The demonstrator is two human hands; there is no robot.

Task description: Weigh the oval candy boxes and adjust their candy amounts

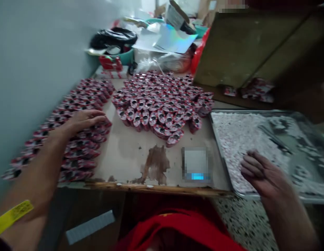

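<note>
My left hand (87, 120) reaches over the left rows of small red-and-white packets (80, 150). Its thumb and fingers close on one packet (107, 122) at the right end of a row. The packets stand upright, open at the top, with dark openings. Above the metal tray (224, 162) on the right is my right hand (261, 170), its fingers curled together. Whatever it may hold is hidden. Small whitish pieces (237, 136) cover the left part of the tray.
A second cluster of open packets (156, 101) fills the table's middle back. Near the front edge sits a blurred-out square device (195, 162). Tongs (274, 139) lie in the tray. Behind stand a cardboard box (237, 48) and a cluttered teal basin (126, 57).
</note>
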